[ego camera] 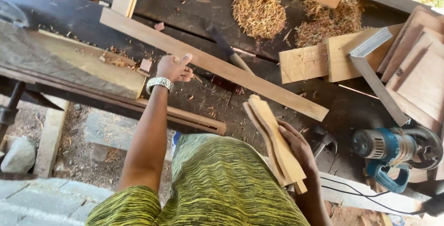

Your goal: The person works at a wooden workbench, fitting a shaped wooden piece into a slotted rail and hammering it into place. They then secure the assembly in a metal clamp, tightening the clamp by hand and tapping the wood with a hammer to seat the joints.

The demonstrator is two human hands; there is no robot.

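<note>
The right hand [298, 149] grips a stack of thin slats [276, 143] near the body. The left hand [175, 68], loosely curled and empty, hovers over the long plank [212, 63]; steadying it flat seems wise.

Left hand [175, 68] rests half-closed on a long plank [208, 62] across the dark bench [185, 4], right hand [298, 149] grips a bundle of slats [273, 138], blue saw [393, 149] near.
</note>
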